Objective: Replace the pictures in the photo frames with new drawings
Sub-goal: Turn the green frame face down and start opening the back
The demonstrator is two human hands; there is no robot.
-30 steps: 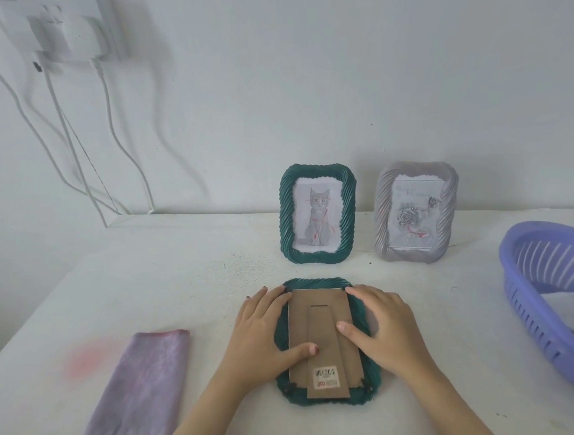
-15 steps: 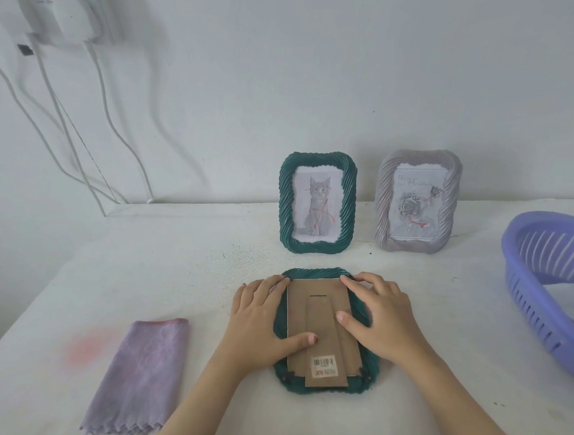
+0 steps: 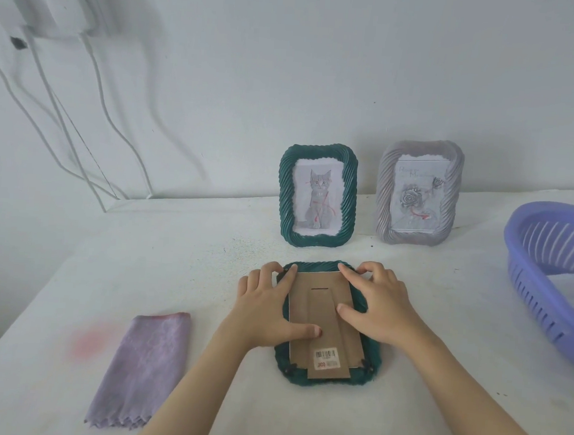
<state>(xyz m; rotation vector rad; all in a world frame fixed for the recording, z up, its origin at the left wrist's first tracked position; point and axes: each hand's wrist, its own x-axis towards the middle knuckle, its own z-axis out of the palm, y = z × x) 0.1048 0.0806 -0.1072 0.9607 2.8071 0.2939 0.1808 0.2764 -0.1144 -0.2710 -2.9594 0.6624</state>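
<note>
Lying folded at the near left is a purple cloth (image 3: pixel 143 370). The left hand (image 3: pixel 265 305) is resting its straight fingers on the far-left corner of the face-down green frame (image 3: pixel 373 351), thumb pressing the cardboard backing (image 3: pixel 317 298). The right hand (image 3: pixel 378 307) is pressing the far-right corner with loosely bent fingers, gripping nothing. Beyond, 2 frames are standing: a green cat frame (image 3: pixel 285 196), a grey rose frame (image 3: pixel 383 197). A purple basket (image 3: pixel 540 299) is sitting at the right.

A white barcode sticker (image 3: pixel 326 357) low on the cardboard backing (image 3: pixel 319 309) of the face-down green frame (image 3: pixel 371 347) shows red digits, seemingly 200. The script heading the rose picture (image 3: pixel 415 200) is unreadable.
</note>
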